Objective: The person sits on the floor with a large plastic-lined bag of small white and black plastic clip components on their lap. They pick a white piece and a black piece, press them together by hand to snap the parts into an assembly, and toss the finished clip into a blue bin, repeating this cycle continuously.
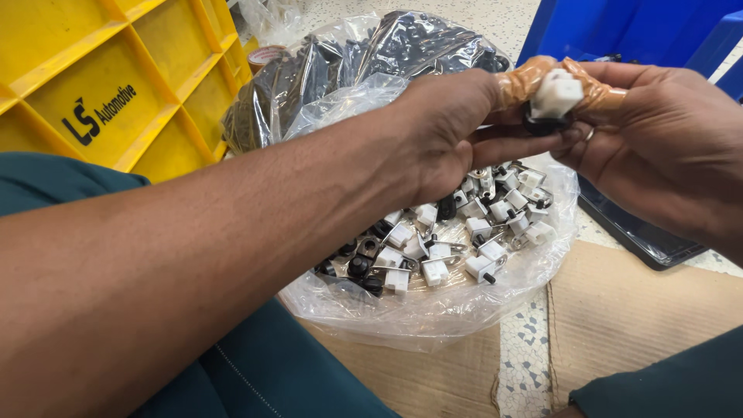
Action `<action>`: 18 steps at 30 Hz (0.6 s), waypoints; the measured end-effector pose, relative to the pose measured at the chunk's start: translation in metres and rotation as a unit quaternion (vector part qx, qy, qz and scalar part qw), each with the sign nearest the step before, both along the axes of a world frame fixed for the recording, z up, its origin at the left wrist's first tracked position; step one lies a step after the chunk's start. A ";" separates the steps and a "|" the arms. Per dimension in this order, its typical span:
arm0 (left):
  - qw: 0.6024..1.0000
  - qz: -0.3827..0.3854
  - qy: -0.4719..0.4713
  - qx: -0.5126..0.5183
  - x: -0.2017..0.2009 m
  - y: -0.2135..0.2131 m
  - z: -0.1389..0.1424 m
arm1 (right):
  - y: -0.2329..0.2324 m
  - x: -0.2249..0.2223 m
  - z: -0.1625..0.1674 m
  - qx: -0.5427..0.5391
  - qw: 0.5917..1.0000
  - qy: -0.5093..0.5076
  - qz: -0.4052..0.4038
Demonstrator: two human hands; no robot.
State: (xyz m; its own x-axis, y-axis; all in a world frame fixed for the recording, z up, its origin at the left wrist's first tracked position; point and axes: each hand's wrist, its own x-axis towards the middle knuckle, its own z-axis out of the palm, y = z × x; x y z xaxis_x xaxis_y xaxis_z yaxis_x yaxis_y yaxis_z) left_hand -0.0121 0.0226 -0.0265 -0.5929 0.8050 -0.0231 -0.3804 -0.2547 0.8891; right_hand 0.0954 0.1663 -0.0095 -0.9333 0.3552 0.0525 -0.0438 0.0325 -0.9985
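Bright, even indoor light with soft, faint shadows. White glare streaks the clear bag (433,310) and the dark bag (364,62) behind. The near forearm (193,263) is slightly soft; the small parts (449,240) are sharp. The yellow crate (101,85) bows slightly at the edge.

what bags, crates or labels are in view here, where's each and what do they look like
Clear plastic bag: centre, under the hands, open, holding small white and black parts.
Second clear bag: behind it, bulging with black parts.
Yellow crate: upper left, ribbed plastic, black printed marking on its side.
Blue crate: upper right, plain.
Tape roll: between yellow crate and bag, brownish.
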 end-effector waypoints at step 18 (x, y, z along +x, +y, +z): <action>0.990 -0.060 -0.099 0.074 0.001 0.010 -0.017 | 0.008 -0.002 0.003 0.155 0.985 -0.025 -0.072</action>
State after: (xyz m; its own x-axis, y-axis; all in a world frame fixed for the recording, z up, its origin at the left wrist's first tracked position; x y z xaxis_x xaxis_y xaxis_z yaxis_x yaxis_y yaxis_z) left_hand -0.0107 0.0322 -0.0438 -0.4878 0.8730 -0.0048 -0.5789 -0.3194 0.7502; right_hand 0.0935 0.1744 -0.0063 -0.8786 0.4583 0.1344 0.0321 0.3376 -0.9408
